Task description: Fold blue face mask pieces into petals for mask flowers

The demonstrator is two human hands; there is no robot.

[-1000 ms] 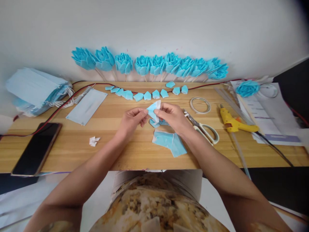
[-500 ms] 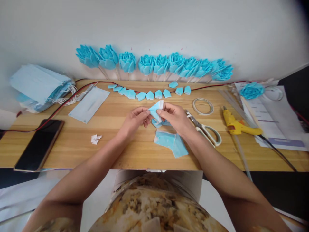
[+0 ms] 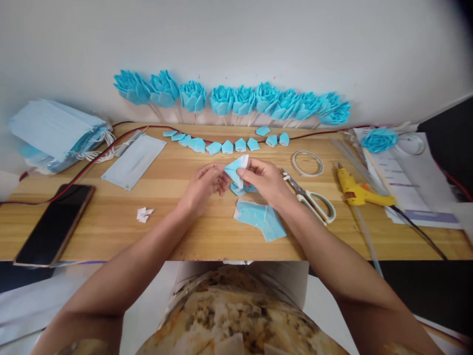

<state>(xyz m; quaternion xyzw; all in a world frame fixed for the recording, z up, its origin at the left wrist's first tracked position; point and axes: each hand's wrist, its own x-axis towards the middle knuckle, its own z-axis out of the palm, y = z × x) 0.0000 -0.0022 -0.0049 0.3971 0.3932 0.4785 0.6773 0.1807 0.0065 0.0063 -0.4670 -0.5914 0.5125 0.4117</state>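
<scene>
A small folded piece of blue and white mask fabric (image 3: 232,171) is held above the table between my two hands. My right hand (image 3: 266,181) pinches its right side, the thumb lying over the white edge. My left hand (image 3: 202,186) is closed at the pointed left end, thumb and fingertips on or right against it. More blue pieces (image 3: 251,188) lie below the hands, partly covered by them. Closer to me is a cut blue mask piece (image 3: 260,219). Beyond the hands runs a row of small folded blue petals (image 3: 226,146).
Blue flowers on sticks (image 3: 221,100) lean along the wall. Scissors (image 3: 310,197), a tape roll (image 3: 307,163), a yellow glue gun (image 3: 356,191) and a loose flower (image 3: 380,140) lie right. Left are a mask stack (image 3: 55,130), a flat mask (image 3: 133,160), a phone (image 3: 53,224) and white scraps (image 3: 144,214).
My left thumb and fingers have shifted slightly left at the tip of the folded piece. My right hand keeps its pinch. The whole view has moved a little.
</scene>
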